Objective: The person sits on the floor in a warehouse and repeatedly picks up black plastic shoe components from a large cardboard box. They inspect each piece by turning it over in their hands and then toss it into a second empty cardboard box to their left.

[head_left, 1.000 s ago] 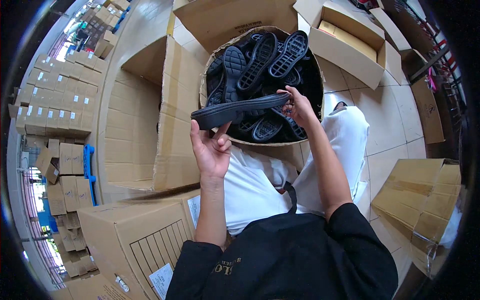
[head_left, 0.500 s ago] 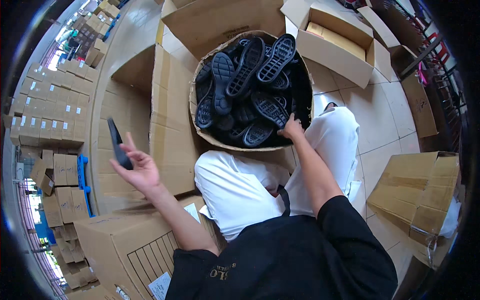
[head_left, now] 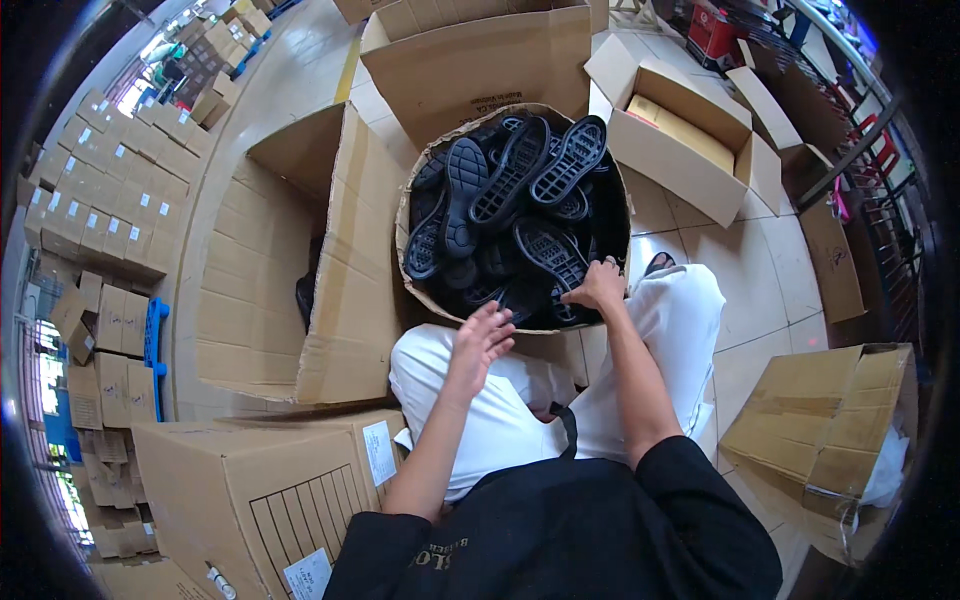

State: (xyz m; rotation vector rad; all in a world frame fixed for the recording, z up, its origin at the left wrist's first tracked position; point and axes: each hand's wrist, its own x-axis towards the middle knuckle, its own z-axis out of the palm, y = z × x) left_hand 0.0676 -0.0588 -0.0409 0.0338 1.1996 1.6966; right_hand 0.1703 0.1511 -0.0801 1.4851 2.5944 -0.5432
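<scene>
The round bin point(head_left: 420, 180) was heaped with black soles point(head_left: 515, 200); the right hand point(head_left: 597, 287) gripped one at the rim; the left hand point(head_left: 481, 338) hovered open, empty; the side box point(head_left: 330, 260) looked barely filled.

A heap of black rubber shoe soles point(head_left: 520, 215) fills the round brown cardboard drum point(head_left: 412, 215). Most lie tread-up, ridged patterns showing, tilted and overlapping at mixed angles. One sole point(head_left: 553, 255) near the drum's near rim lies tread-up, slanted, its lower end near the rim.
</scene>
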